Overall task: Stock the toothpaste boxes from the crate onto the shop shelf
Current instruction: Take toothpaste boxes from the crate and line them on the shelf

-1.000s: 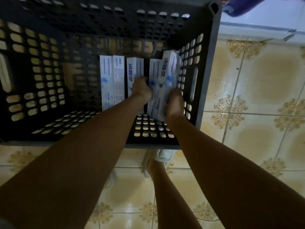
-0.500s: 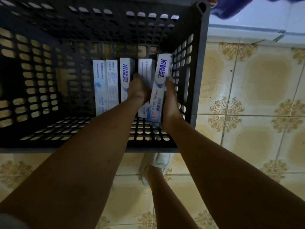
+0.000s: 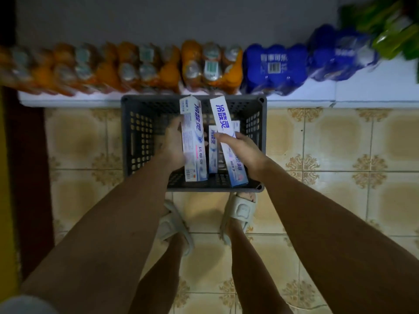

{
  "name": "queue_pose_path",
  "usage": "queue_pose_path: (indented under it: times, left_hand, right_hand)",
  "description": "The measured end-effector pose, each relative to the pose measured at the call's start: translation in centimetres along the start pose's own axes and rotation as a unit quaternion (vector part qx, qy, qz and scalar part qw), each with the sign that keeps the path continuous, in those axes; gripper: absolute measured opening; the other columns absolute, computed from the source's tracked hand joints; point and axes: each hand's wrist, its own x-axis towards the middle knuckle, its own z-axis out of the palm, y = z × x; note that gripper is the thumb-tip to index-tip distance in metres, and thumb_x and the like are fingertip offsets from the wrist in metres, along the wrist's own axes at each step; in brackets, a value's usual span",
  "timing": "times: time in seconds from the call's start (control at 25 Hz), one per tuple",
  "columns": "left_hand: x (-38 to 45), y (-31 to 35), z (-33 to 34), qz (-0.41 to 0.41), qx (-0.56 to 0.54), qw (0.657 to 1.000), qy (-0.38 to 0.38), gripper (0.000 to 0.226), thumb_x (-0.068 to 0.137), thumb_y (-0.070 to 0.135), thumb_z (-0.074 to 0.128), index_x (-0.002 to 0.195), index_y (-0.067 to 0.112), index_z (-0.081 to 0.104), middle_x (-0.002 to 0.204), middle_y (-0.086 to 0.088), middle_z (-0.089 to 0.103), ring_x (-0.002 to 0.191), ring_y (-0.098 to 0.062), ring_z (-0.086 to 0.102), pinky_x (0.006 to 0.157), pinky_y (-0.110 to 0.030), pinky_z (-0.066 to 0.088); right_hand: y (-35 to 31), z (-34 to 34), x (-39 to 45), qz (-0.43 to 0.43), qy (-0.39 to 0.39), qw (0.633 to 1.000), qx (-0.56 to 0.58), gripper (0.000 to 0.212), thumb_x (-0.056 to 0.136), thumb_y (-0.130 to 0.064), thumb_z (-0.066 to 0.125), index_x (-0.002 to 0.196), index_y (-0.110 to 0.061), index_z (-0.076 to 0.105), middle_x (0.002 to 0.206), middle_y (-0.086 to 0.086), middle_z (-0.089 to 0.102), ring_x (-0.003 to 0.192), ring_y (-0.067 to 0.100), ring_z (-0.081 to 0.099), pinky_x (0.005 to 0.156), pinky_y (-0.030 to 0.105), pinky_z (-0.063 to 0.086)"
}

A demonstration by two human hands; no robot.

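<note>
Nearest the camera, both bare forearms are reaching down over a pair of pale slippers (image 3: 238, 210) on the patterned tile floor (image 3: 328, 141). The left hand (image 3: 173, 145) is wrapping around the side of one toothpaste box (image 3: 193, 141), thumb hidden behind the carton, and the right hand (image 3: 241, 150) is pinching a second toothpaste box (image 3: 226, 141) across its narrow faces near the middle; both boxes are standing above the dark slatted crate (image 3: 140, 137), clear of its floor. These look like light, stiff cardboard cartons with glossy print, so they are probably riding easily in a mid-length grip, though the thin walls would likely dent under a hard squeeze and the end flaps are poor places to hold. Between the two lifted boxes, at least two more cartons (image 3: 212, 152) are showing inside the crate, but how many are remaining is hard to tell because hands and boxes are covering that corner. Beyond the crate, a low white ledge (image 3: 362, 91) is carrying orange bottle packs (image 3: 210, 66) and blue wrapped packs (image 3: 275, 69), all blurred. The target shelf itself is not showing.
</note>
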Motion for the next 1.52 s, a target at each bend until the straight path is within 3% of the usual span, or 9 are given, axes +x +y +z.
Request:
queue_pose_path:
  times: [0.16,0.24,0.36,0.52,0.68,0.88,1.04,1.32,1.52]
  left_hand:
    - [-11.0,4.4,1.8,0.032,0.006,0.999,-0.011,0.053,0.091,0.048,0.057,0.132,0.014,0.058,0.127,-0.016,0.065,0.118,-0.035,0.061,0.104,-0.054,0.043]
    - [-17.1,6.5,2.6,0.058,-0.03,0.998,-0.005,0.044,0.092,0.046,0.057,0.123,0.015,0.059,0.113,-0.013,0.068,0.106,-0.033,0.064,0.092,-0.049,0.05]
    - [-25.8,10.6,3.7,0.084,-0.049,0.995,0.008,0.04,0.093,0.052,0.051,0.102,0.014,0.061,0.077,-0.008,0.063,0.071,-0.023,0.062,0.072,-0.035,0.049]
    - [-34.5,16.1,4.3,0.128,-0.048,0.991,-0.008,0.057,0.091,0.068,0.041,0.09,0.013,0.057,0.072,-0.009,0.06,0.067,-0.025,0.057,0.07,-0.036,0.048]
    - [-40.7,21.4,4.9,0.171,-0.072,0.983,-0.017,0.054,0.094,0.056,0.048,0.121,0.011,0.059,0.091,-0.01,0.068,0.084,-0.027,0.064,0.077,-0.042,0.051]
    - [-48.2,26.6,6.8,0.239,-0.121,0.963,-0.025,0.026,0.09,0.038,0.062,0.105,0.017,0.061,0.095,-0.011,0.071,0.091,-0.028,0.066,0.085,-0.044,0.052]
    - [-54.0,29.4,8.6,0.261,-0.204,0.941,-0.061,0.061,0.085,0.066,0.054,0.126,0.022,0.052,0.124,-0.016,0.057,0.115,-0.038,0.056,0.102,-0.06,0.04]
    - [-63.9,30.4,13.1,0.359,-0.265,0.888,-0.114,0.049,0.092,0.052,0.058,0.114,0.008,0.055,0.113,-0.016,0.058,0.097,-0.037,0.059,0.08,-0.065,0.046]
    - [-71.0,29.8,17.3,0.421,-0.215,0.865,-0.166,0.046,0.092,0.046,0.06,0.112,0.005,0.056,0.109,-0.017,0.06,0.103,-0.038,0.059,0.094,-0.065,0.045]
  right_hand:
    - [-6.3,3.9,-9.8,-0.05,0.049,0.997,-0.035,0.04,0.075,-0.034,0.082,0.107,-0.021,0.06,0.105,-0.002,0.07,0.094,0.014,0.066,0.071,0.028,0.048]
    - [-9.0,5.5,-15.0,-0.063,0.066,0.994,-0.056,0.043,0.079,-0.029,0.08,0.111,-0.017,0.055,0.104,0.001,0.068,0.088,0.014,0.066,0.066,0.028,0.048]
    - [-12.8,7.7,-22.1,-0.076,0.049,0.993,-0.077,0.043,0.084,-0.029,0.074,0.12,-0.016,0.055,0.109,0.007,0.069,0.092,0.023,0.068,0.085,0.04,0.054]
    - [-18.7,11.5,-30.6,-0.119,0.015,0.985,-0.128,0.026,0.089,-0.026,0.068,0.112,-0.016,0.06,0.095,0.008,0.068,0.082,0.023,0.065,0.074,0.033,0.055]
    - [-23.8,15.2,-37.3,-0.18,0.024,0.971,-0.153,0.017,0.087,-0.028,0.071,0.095,-0.016,0.061,0.086,0.009,0.071,0.072,0.022,0.067,0.065,0.03,0.056]
    - [-29.2,17.9,-43.6,-0.273,0.083,0.941,-0.183,0.039,0.083,-0.032,0.075,0.113,-0.011,0.061,0.1,0.009,0.071,0.076,0.021,0.068,0.062,0.028,0.052]
    - [-32.4,18.5,-48.9,-0.342,0.118,0.902,-0.235,0.04,0.08,-0.03,0.078,0.111,-0.011,0.062,0.097,0.006,0.069,0.072,0.016,0.062,0.061,0.027,0.046]
    - [-35.4,17.1,-59.4,-0.462,0.124,0.841,-0.253,0.049,0.075,-0.032,0.081,0.113,-0.015,0.054,0.105,0.0,0.066,0.084,0.016,0.064,0.064,0.029,0.049]
    - [-36.0,15.2,-66.1,-0.508,0.121,0.834,-0.178,0.046,0.075,-0.024,0.081,0.112,-0.017,0.055,0.107,0.003,0.069,0.089,0.024,0.069,0.074,0.042,0.06]
